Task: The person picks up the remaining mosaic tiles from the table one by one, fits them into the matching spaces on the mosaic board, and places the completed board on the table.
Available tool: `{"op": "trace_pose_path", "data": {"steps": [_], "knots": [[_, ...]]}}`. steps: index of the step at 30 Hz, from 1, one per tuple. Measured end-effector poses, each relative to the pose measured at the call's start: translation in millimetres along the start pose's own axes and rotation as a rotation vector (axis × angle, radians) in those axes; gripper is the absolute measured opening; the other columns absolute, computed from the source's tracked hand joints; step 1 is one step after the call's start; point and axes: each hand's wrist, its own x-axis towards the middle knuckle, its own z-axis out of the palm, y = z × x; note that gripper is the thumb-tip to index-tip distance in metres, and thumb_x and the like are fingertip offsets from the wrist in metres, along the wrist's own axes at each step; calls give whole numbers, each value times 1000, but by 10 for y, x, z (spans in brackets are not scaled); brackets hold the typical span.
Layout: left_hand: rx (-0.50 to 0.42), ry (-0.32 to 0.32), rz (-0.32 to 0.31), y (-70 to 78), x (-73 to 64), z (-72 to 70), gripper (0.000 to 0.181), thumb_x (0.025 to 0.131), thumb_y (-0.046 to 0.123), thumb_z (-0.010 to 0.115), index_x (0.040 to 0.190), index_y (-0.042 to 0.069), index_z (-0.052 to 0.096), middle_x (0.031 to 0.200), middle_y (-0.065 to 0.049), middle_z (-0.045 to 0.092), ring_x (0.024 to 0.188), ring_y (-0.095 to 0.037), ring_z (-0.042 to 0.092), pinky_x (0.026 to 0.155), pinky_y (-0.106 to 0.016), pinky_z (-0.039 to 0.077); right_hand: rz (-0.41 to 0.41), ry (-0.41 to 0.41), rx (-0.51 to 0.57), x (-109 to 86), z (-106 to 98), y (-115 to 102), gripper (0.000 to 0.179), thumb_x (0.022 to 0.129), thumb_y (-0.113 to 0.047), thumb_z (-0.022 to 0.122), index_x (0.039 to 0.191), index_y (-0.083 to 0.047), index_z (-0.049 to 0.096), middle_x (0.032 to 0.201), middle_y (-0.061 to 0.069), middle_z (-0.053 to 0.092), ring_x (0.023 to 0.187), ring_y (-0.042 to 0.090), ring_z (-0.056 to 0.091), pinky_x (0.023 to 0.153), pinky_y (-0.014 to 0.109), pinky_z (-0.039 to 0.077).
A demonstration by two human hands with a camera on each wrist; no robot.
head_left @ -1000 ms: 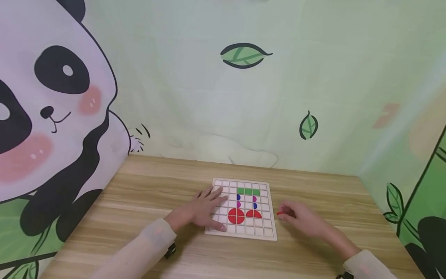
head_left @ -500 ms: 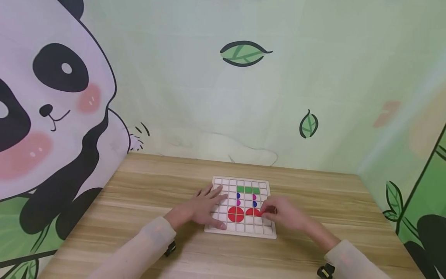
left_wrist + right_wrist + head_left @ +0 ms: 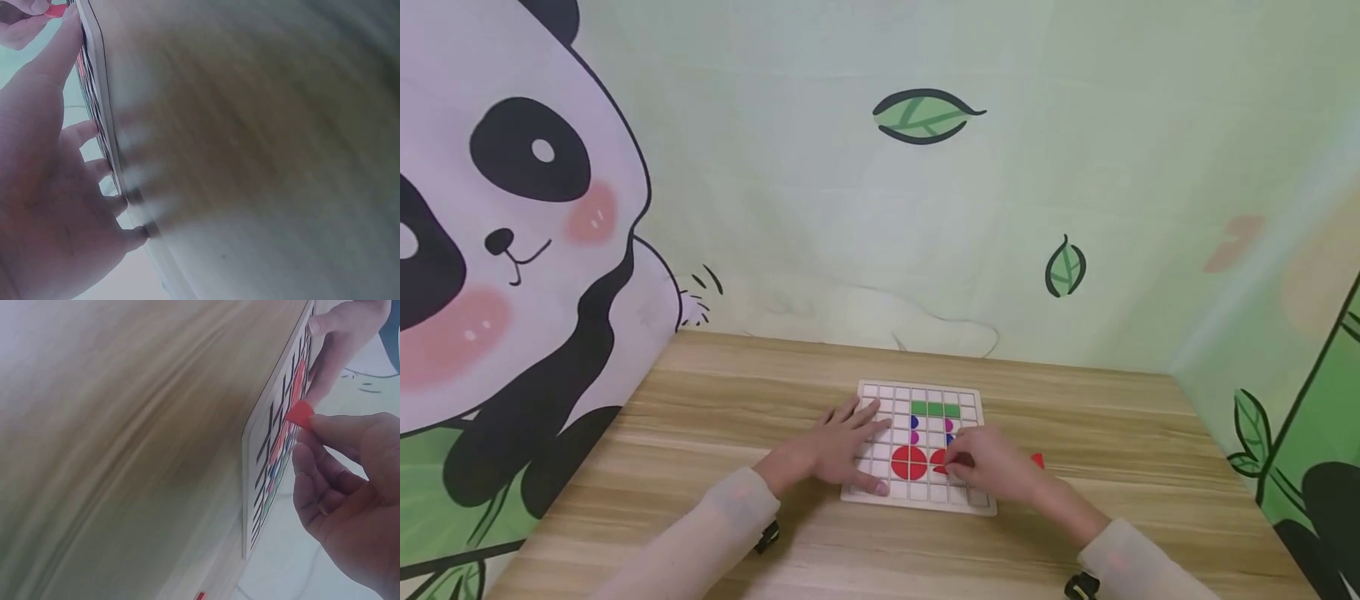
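A white gridded board [image 3: 917,493] lies on the table, with square cells and coloured tiles set in it. My left hand [image 3: 844,450] rests on its left side, fingers spread. Between thumb and fingertips my right hand [image 3: 992,462] pinches a red quarter-circle tile [image 3: 301,415], held tilted close over the board. Left of it is a full red circle [image 3: 908,463] of quarter tiles. Under the right fingertips, part of a red half circle [image 3: 936,457] shows; the rest is hidden. Green square tiles [image 3: 935,409] form a row above, with small blue and magenta half-circle tiles [image 3: 913,430] below.
Another red piece [image 3: 1037,460] lies on the table right of the board, beside the right wrist. The wooden table [image 3: 760,367] meets a green backdrop [image 3: 820,208] with a printed panda and leaves.
My right hand has moved left from the table onto the board, carrying the red tile. A red piece on the table now shows behind it. The left hand has stayed put.
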Motion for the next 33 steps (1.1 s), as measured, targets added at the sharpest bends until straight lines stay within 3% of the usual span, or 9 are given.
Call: {"op": "trace_pose_path", "data": {"steps": [8,33], "knots": [[-12,4,3,11,25,20,108,86,80,67,170,26,26,179,-6,4,163,-41,-1,126,-68,11,-13,7,-31,30,76,-84,10,91,-9,84,88,-14,77,81,-13,65,74,7,56,67,23,54],[4,6,-4,-34,24,40,110,85,82,65,170,25,25,179,-7,5,163,-41,-2,126,-68,10,96,21,95,82,213,-57,13,91,-12,85,91,-16,73,81,-12,62,76,11,57,66,25,53]]}}
